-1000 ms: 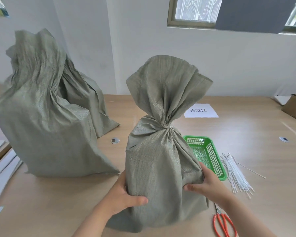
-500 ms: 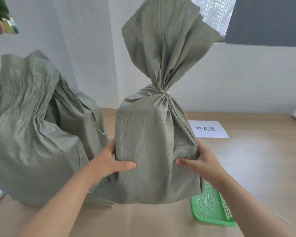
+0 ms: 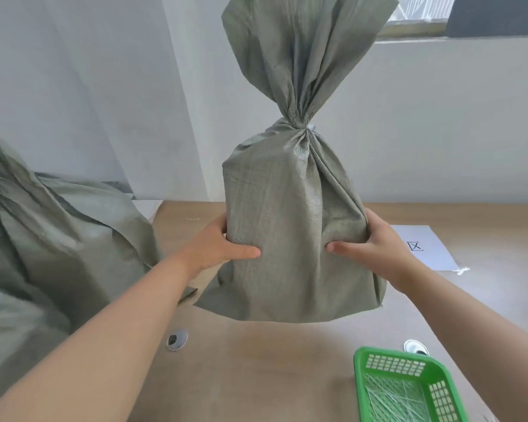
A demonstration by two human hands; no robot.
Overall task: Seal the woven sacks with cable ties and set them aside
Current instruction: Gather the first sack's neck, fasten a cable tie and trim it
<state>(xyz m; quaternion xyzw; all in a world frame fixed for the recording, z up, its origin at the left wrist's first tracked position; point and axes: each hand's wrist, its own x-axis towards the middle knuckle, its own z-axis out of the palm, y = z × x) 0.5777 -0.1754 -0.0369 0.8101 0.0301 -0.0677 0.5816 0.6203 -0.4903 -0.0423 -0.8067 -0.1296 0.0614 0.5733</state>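
Note:
A grey-green woven sack [image 3: 290, 208] hangs upright in the air above the wooden table [image 3: 256, 370]. Its neck is gathered tight by a white cable tie [image 3: 311, 127], and the loose top fans out above. My left hand [image 3: 217, 248] grips the sack's left side and my right hand [image 3: 375, 248] grips its right side, thumbs pressed into the front. A second woven sack [image 3: 43, 248], with its top loose, stands on the table at the left.
A green plastic basket [image 3: 409, 388] holding cut tie ends sits at the near right. A white paper label [image 3: 421, 248] lies on the table behind my right hand. Two round metal grommets [image 3: 176, 339] are set in the tabletop. A white wall is close behind.
I have lifted the tied sack off the table and carried it forward and to the right, away from the basket. The scissors and bundle of cable ties have left the view.

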